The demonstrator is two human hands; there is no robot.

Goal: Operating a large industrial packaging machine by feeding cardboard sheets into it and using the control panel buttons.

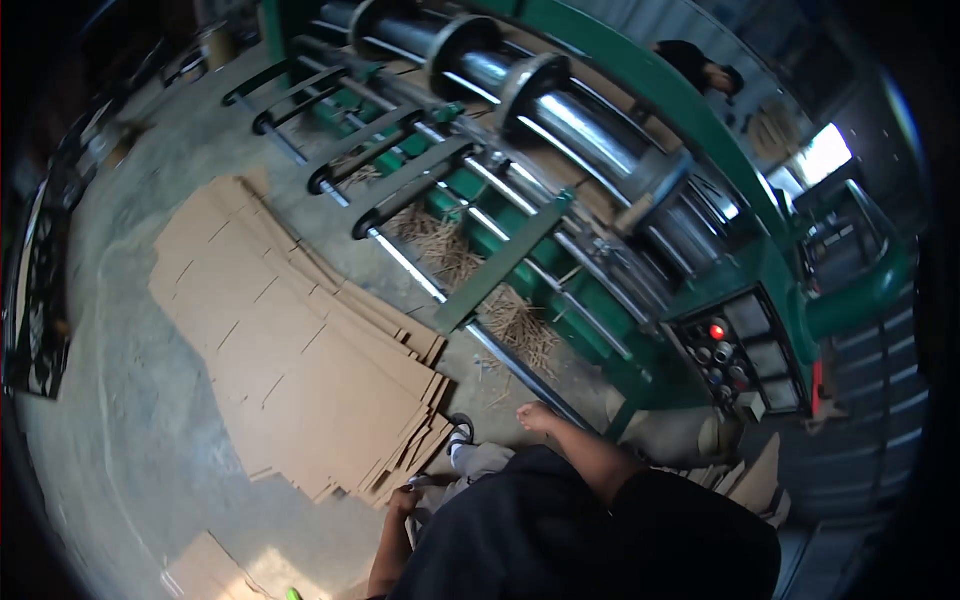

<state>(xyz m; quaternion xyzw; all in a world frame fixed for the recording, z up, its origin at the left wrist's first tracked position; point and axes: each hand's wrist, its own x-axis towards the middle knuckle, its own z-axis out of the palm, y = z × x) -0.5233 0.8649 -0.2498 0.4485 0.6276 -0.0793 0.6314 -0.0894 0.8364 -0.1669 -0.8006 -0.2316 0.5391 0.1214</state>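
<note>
My left hand (403,499) is low beside my grey trouser leg, close to the near corner of a stack of flat brown cardboard sheets (290,350). Its fingers look curled; a small pale patch shows by them, and I cannot make out what they hold. My right hand (537,417) is raised in front of my body with its fingers curled in and nothing visible in them. Just beyond it runs a metal bar (535,380) of a green machine. The cardboard sheets lie on the floor, slightly fanned, with short slots cut in them.
The green machine (500,293) has large metal rollers (485,70) and a control panel (728,345) with a lit red lamp. Cardboard scraps (520,328) heap beneath its bars. Another person (690,65) is behind it. More cardboard (215,568) lies at the lower left.
</note>
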